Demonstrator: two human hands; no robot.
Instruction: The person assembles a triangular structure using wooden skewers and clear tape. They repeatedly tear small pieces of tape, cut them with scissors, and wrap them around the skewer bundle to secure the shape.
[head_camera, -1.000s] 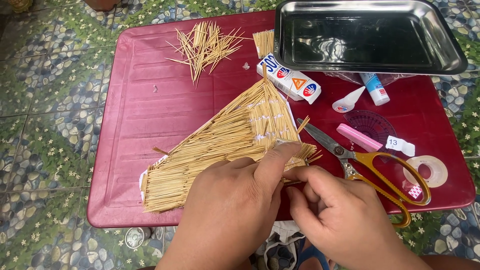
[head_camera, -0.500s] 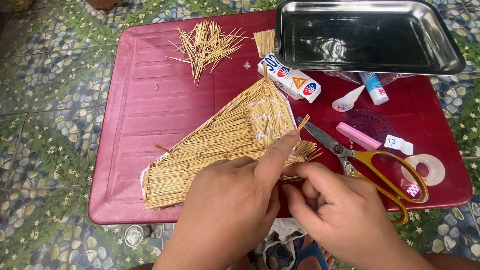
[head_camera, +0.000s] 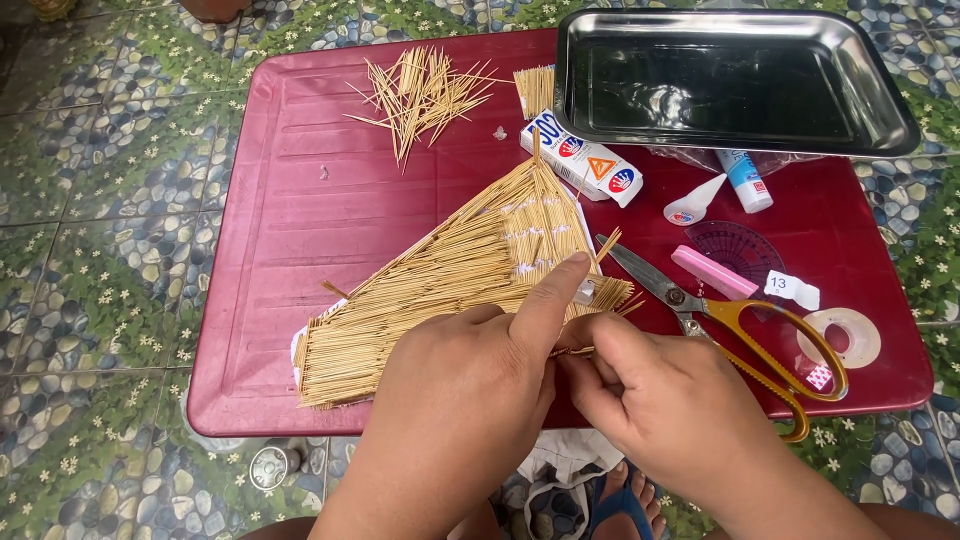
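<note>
Here, a fan-shaped toothpick panel (head_camera: 450, 285) lies flat on a red tray (head_camera: 280, 200). The left hand (head_camera: 465, 400) presses its edge down, steadying it, while the right hand (head_camera: 660, 400) pinches one toothpick (head_camera: 572, 351) against that edge. Scissors (head_camera: 730, 320) rest rightward.

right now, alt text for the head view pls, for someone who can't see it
Two bare hands work on a toothpick panel on a red tray: the left hand presses it down, the right hand pinches a toothpick at its edge. Scissors, loose toothpicks and a steel tray lie beyond.
</note>
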